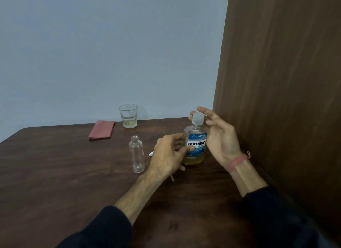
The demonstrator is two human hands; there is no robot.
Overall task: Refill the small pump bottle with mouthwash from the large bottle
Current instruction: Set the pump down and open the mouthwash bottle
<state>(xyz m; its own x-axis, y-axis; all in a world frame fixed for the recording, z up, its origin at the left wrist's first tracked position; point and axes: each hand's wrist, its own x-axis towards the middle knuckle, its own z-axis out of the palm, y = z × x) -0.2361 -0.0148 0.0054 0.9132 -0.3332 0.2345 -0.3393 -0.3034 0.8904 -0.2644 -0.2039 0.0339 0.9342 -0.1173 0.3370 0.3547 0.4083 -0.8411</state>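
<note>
Gripping the upright large bottle [195,146] near the table's [55,174] right edge with our left hand [170,155], right hand [217,137] open around its cap [197,118], we've got the uncapped small pump bottle [137,156] standing just left, nearer that left hand.

A plain, pale blue-grey painted wall [110,44] fills the back of the scene, evenly and softly lit, without strong shadows. On the right, a tall dark brown wood-grain panel [286,81] rises from the tabletop and meets the wall at a vertical edge. Below lies a dark brown wooden table [55,183] with a rounded far-left corner and faint sheen.
</note>
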